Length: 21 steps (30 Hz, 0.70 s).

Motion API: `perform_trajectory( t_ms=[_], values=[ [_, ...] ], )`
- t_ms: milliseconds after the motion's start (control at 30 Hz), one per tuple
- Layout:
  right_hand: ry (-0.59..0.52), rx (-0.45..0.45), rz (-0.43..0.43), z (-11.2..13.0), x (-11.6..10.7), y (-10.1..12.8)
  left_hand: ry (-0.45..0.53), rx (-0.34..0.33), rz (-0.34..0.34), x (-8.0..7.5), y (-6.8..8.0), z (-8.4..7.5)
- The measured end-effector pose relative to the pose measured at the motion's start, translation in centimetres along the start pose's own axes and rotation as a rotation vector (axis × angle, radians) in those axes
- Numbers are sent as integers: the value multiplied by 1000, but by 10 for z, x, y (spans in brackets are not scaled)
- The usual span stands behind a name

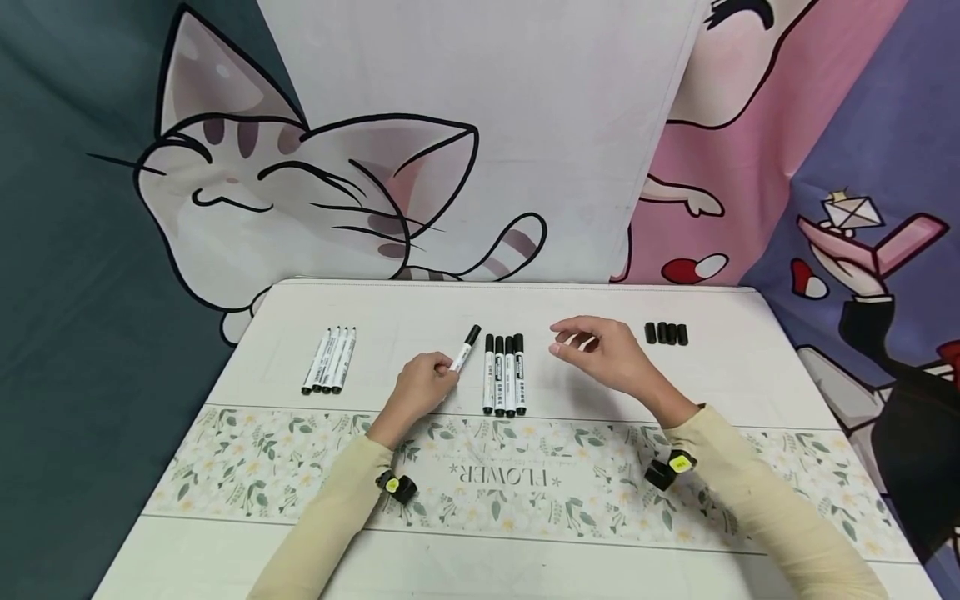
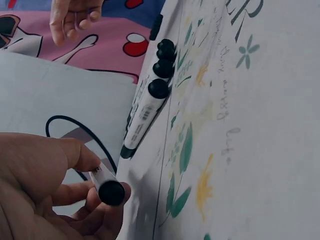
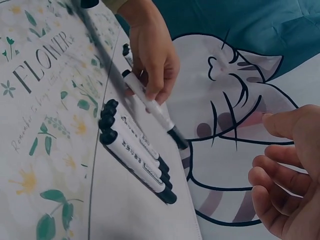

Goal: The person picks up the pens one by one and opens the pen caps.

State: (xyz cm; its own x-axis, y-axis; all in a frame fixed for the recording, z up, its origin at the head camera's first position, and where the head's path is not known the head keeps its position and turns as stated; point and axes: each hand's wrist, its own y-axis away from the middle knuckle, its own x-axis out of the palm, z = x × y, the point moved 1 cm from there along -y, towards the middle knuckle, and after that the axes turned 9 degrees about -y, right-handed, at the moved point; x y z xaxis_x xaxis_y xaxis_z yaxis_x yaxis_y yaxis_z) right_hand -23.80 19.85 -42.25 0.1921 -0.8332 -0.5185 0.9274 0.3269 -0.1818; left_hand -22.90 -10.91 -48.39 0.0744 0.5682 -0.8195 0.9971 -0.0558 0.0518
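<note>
- The left hand (image 1: 422, 385) grips 1 white marker (image 1: 464, 349) with curled fingers and thumb, just left of the middle row; the black cap of this marker points away from the person, and the marker is tilted.
- In the left wrist view the fingers (image 2: 75, 192) close around the barrel near its black end (image 2: 111, 192).
- The right hand (image 1: 600, 350) hovers over the table (image 1: 750, 375), right of the middle row. Its fingers are loosely bent and hold nothing, so it is open.
- In the middle, 4 capped markers (image 1: 504, 375) lie side by side, touching each other, caps at the far end.
- At the left, 4 markers without caps (image 1: 329, 360) lie in a tidy row, well apart from the hands.
- At the right, 4 loose black caps (image 1: 666, 333) stand in a short row near the far edge.
- My judgement: the work is capping the markers and about half is done. 4 are finished, and the held marker seems the 5th, not yet placed in the row.
- I cannot explain why 4 caps and 4 bare markers remain; perhaps 1 more is hidden.
</note>
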Motion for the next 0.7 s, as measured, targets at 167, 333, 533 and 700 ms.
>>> perform_trajectory(
  t_ms=[167, 333, 533, 700],
  values=[
    [17, 0, 13, 6, -7, 0, 12, 0, -43, -7, 1, 3],
    [46, -39, 0, 15, -13, 1, 36, 62, -67, -15, 5, 3],
    [43, -83, -33, 25, -12, 2, 62, 219, -79, -21, 10, -1],
    [24, -124, -27, 32, -5, 5, 44, 378, -91, -22, 19, -4]
  ],
)
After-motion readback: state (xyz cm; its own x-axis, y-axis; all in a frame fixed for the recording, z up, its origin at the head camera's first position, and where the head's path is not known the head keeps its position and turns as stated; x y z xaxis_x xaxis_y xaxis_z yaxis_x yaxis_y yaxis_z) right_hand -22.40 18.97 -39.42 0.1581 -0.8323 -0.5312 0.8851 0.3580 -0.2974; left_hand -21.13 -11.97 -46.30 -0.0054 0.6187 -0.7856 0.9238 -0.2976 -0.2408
